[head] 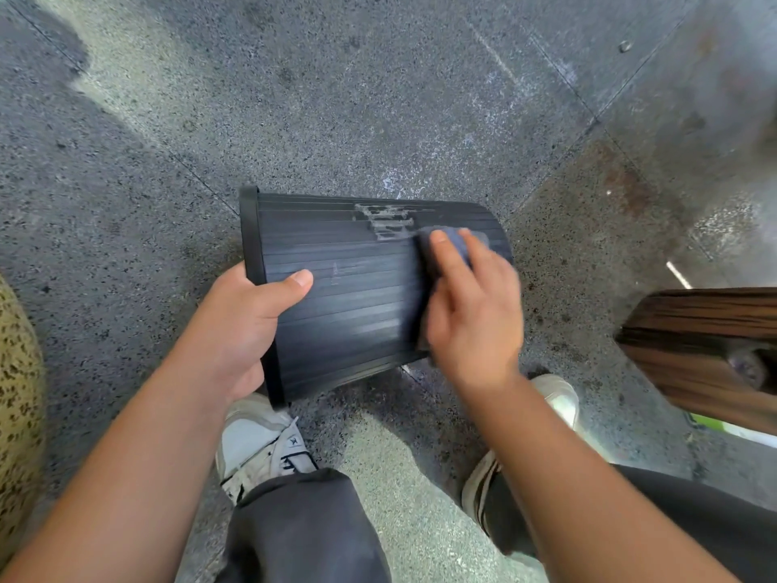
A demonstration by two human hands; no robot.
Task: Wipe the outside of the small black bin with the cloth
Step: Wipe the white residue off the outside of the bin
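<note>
The small black bin (349,296) is held on its side in mid-air above the floor, its ribbed wall facing me and its rim to the left. My left hand (248,321) grips the rim, thumb lying on the outer wall. A dark grey-blue cloth (456,241) is pressed flat against the wall near the bin's base end under my right hand (471,313). Just left of the cloth, a pale smeared patch (380,220) marks the upper wall. Most of the cloth is hidden beneath my fingers.
Speckled grey stone floor (378,98) lies all around. My two feet in white sneakers (260,448) stand directly under the bin. A dark wooden furniture piece (706,351) juts in at the right. A yellowish spotted object (17,393) sits at the left edge.
</note>
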